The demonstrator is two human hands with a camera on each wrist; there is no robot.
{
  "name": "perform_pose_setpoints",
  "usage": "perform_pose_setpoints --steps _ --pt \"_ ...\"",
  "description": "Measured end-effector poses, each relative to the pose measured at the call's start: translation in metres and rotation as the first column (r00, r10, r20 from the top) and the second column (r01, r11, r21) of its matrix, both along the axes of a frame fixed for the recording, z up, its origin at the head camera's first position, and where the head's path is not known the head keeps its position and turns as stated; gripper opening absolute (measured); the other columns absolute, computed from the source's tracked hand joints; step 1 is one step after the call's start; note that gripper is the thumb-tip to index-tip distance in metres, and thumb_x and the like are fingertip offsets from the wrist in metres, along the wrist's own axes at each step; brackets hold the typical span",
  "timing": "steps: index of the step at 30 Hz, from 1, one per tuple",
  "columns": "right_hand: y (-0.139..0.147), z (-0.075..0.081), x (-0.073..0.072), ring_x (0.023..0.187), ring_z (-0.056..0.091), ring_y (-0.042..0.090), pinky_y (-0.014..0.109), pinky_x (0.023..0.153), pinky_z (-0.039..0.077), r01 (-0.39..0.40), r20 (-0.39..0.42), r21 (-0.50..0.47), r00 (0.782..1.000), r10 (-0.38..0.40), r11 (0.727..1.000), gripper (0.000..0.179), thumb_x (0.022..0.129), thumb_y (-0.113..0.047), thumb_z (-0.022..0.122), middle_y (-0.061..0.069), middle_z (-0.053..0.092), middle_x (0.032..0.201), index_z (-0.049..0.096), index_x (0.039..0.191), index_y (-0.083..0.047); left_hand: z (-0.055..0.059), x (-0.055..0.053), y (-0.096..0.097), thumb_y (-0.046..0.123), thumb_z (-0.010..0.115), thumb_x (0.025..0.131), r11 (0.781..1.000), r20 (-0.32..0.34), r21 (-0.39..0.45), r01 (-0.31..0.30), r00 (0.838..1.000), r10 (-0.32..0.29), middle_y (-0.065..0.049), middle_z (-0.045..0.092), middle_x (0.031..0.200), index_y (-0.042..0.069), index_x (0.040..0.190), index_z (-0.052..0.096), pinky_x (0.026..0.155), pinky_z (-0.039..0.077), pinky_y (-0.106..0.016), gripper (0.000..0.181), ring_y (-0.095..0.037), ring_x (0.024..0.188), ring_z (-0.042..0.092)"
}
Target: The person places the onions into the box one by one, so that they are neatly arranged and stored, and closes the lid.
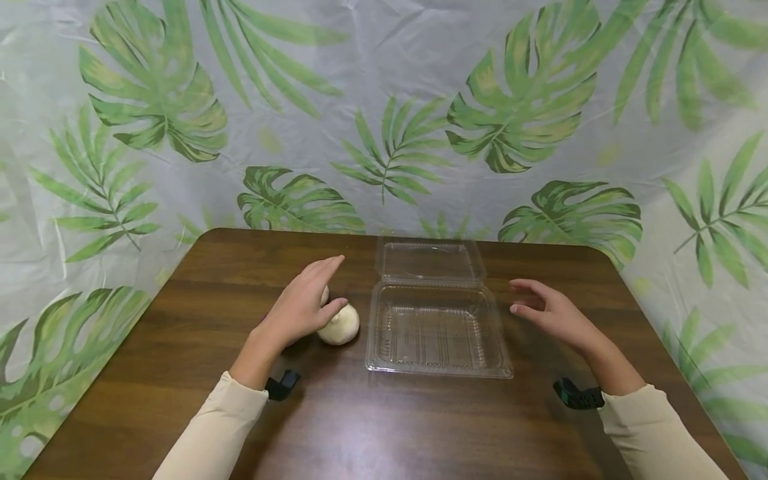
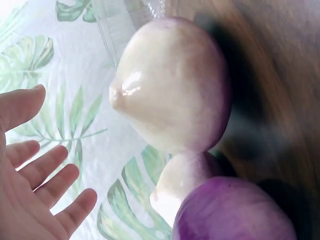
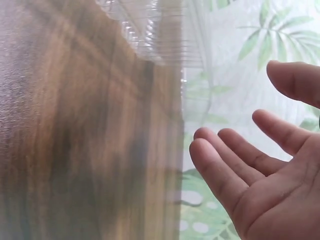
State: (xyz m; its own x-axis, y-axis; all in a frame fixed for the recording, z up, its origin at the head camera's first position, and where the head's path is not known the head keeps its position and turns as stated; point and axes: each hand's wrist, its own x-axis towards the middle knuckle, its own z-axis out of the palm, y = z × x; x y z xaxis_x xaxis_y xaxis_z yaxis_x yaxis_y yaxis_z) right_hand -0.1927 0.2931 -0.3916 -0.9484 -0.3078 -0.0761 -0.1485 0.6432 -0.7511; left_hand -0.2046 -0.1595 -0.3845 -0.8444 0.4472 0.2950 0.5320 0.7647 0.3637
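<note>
My left hand [image 1: 298, 305] hovers over the left part of the table, fingers extended and thumb apart, holding nothing. Beside its thumb sits a white turnip [image 1: 341, 325], which shows a purple side in the left wrist view. A smaller-looking pale turnip [image 2: 182, 177] and a purple round vegetable [image 2: 232, 212] lie close by; in the head view the left hand mostly hides them. To the right stands a clear plastic clamshell container [image 1: 435, 370], its lid [image 1: 429, 260] folded back. My right hand [image 1: 555, 315] is held right of the container, fingers loosely bent, touching nothing.
The brown wooden table [image 1: 384, 427] carries all these things. A leaf-patterned sheet [image 1: 402, 73] hangs behind it and along both sides. Each wrist wears a dark strap [image 1: 577, 395].
</note>
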Motion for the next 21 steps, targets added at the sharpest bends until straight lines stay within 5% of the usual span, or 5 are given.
perform_pose_setpoints --steps 4,12,21 --pt "0.002 -0.007 0.002 0.126 0.055 0.048 0.048 0.092 0.056 -0.028 0.032 -0.069 0.999 0.03 0.997 0.063 0.1 -0.022 0.06 0.03 0.034 0.154 0.032 0.151 0.001 -0.001 0.002 0.001 0.026 0.068 0.093 0.999 0.031 0.032 0.033 0.999 -0.034 -0.013 0.044 0.155 0.01 0.154 0.035 0.114 0.038 -0.056 0.071 -0.032 0.142 0.043" --pt "-0.001 -0.021 0.004 0.104 0.07 0.012 0.04 0.082 0.06 -0.049 0.073 -0.175 0.995 0.062 0.983 0.066 0.097 -0.018 0.063 0.035 0.038 0.147 0.031 0.151 0.003 -0.008 0.008 -0.005 0.02 0.069 0.09 0.997 -0.14 0.035 0.064 0.988 -0.059 -0.013 0.06 0.14 0.007 0.141 0.054 0.109 0.044 -0.052 0.054 -0.03 0.13 0.057" --pt "-0.001 -0.035 0.007 0.099 0.067 0.0 0.038 0.083 0.06 -0.061 0.128 -0.265 0.987 0.098 0.962 0.062 0.1 -0.015 0.059 0.037 0.039 0.145 0.029 0.152 0.0 -0.012 0.014 -0.014 0.02 0.072 0.086 0.995 -0.245 -0.001 0.098 0.965 -0.095 -0.011 0.067 0.128 0.005 0.136 0.058 0.104 0.047 -0.048 0.054 -0.03 0.121 0.06"
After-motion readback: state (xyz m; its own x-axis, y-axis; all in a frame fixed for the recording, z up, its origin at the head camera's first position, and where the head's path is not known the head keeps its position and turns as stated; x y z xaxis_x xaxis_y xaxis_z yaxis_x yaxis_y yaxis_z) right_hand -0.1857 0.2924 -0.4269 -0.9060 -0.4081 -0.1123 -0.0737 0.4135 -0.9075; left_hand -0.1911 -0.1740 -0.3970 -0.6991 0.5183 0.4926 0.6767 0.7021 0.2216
